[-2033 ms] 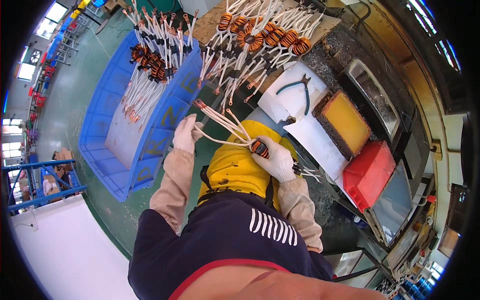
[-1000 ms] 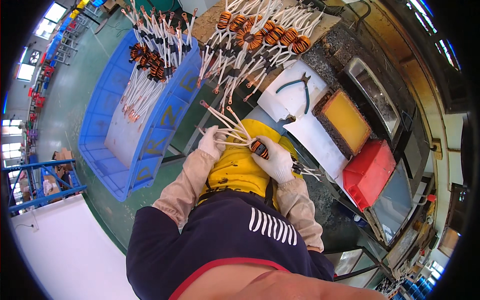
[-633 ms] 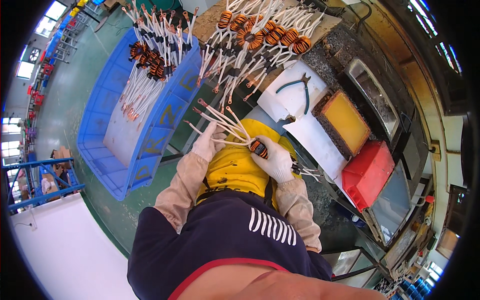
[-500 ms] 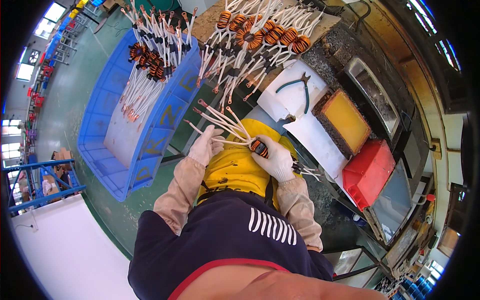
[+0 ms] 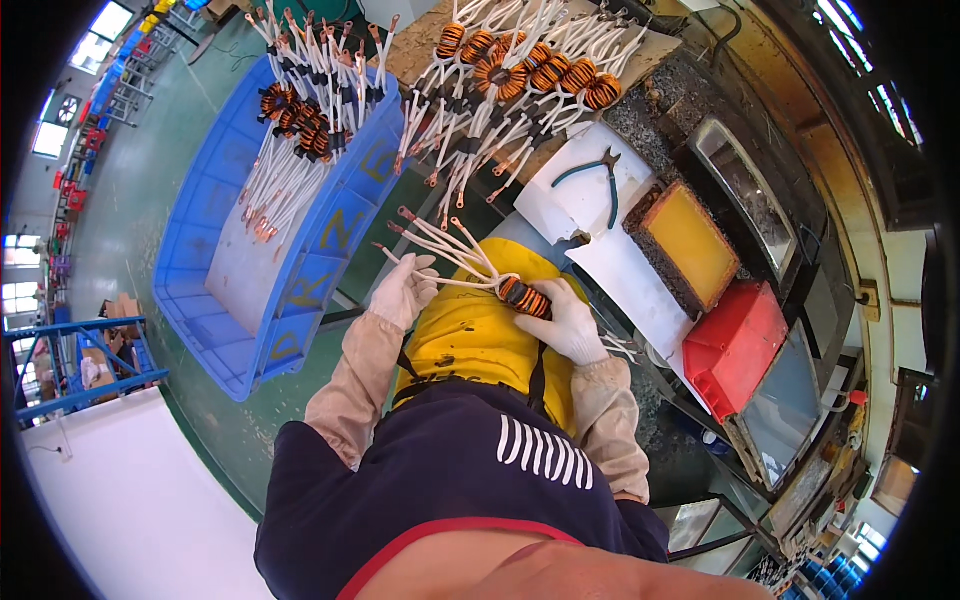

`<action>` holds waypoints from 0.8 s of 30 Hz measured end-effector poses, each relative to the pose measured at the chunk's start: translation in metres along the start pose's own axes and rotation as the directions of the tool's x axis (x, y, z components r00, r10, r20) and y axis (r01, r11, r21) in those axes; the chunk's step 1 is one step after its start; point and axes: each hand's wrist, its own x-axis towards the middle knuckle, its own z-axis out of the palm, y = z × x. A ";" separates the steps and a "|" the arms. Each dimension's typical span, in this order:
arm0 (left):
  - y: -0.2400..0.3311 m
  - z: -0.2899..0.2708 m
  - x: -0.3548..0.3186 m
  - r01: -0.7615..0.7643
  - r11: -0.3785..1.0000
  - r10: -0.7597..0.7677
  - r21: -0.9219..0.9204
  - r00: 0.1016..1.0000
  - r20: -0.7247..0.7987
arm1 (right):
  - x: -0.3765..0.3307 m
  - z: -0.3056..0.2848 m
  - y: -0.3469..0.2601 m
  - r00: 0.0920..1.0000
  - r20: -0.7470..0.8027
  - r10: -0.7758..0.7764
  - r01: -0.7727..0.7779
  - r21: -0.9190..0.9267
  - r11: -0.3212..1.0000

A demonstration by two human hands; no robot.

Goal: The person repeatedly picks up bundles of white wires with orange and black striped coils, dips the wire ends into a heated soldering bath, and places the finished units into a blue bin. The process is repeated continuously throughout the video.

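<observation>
A ring-shaped coil [image 5: 522, 298] wound with copper wire lies over my lap, above yellow cloth. My right hand [image 5: 568, 322], in a white glove, is closed round the coil's right side, thumb along its lower edge. From its left side several white insulated leads [image 5: 448, 247] with copper lugs fan up and left. My left hand [image 5: 402, 292], also gloved, closes on one white lead; that lead's lugged end sticks out beyond the fingers. More white leads [image 5: 618, 345] show to the right of my right hand.
A blue crate [image 5: 290, 310] at the left holds several coils. More finished-looking coils [image 5: 500, 75] lie on the bench ahead. Cutting pliers [image 5: 612, 180] rest on a white sheet. To the right stand a yellow-filled square tray [image 5: 692, 245] and a red bin [image 5: 735, 345].
My right hand has shifted a little right and loosened around the coil, so more of the winding shows. My left hand has moved slightly left along with its lead.
</observation>
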 end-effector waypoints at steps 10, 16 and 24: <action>-0.006 -0.008 0.003 0.058 0.994 -0.060 -0.087 0.998 -0.015 | 0.000 0.005 0.036 0.982 0.013 -0.190 0.189 0.032 0.981; -0.011 -0.018 0.012 0.035 0.991 -0.029 -0.132 0.998 0.048 | 0.012 0.019 0.024 0.930 -0.191 -0.315 0.282 -0.182 0.942; 0.011 0.020 -0.024 0.030 0.988 -0.054 0.152 0.987 0.154 | -0.005 0.003 -0.011 0.890 -0.305 -0.338 0.296 -0.177 0.939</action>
